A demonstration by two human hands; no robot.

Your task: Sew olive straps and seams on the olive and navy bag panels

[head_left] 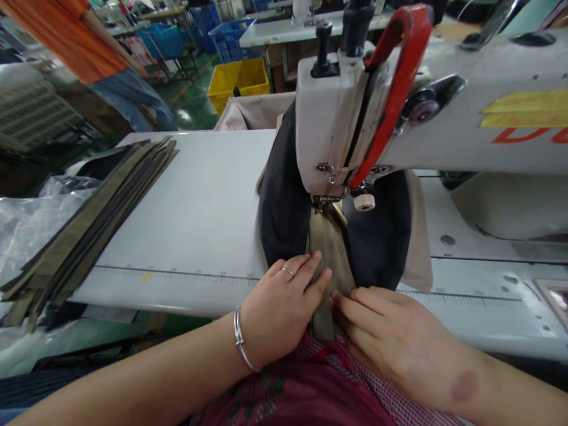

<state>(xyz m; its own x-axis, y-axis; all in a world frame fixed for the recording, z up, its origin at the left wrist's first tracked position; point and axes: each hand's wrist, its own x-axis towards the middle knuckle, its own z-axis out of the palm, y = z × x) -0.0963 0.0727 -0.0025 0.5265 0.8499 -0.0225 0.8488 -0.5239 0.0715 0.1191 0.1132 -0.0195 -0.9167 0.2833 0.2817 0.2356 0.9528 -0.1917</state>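
Note:
An olive fabric strip (pixel 316 248) runs from under the presser foot of a white sewing machine (pixel 317 118) toward my body, over olive fabric between two dark navy cloth panels (pixel 284 189). My left hand (pixel 281 305), with a ring and a silver bangle, grips the strip at its left edge, fingertips on top and thumb hidden. Close beside it on the right, my right hand (pixel 394 337) is closed with bent fingers on the olive fabric's edge. The strip's near end hangs over the table edge against my red clothing.
A stack of olive and dark strips (pixel 102 219) lies on the left of the white table (pixel 204 189), beside clear plastic (pixel 35 231). A red lever guard (pixel 394 89) sticks up on the machine. Behind stand a yellow crate (pixel 239 83) and a person in orange (pixel 84 41).

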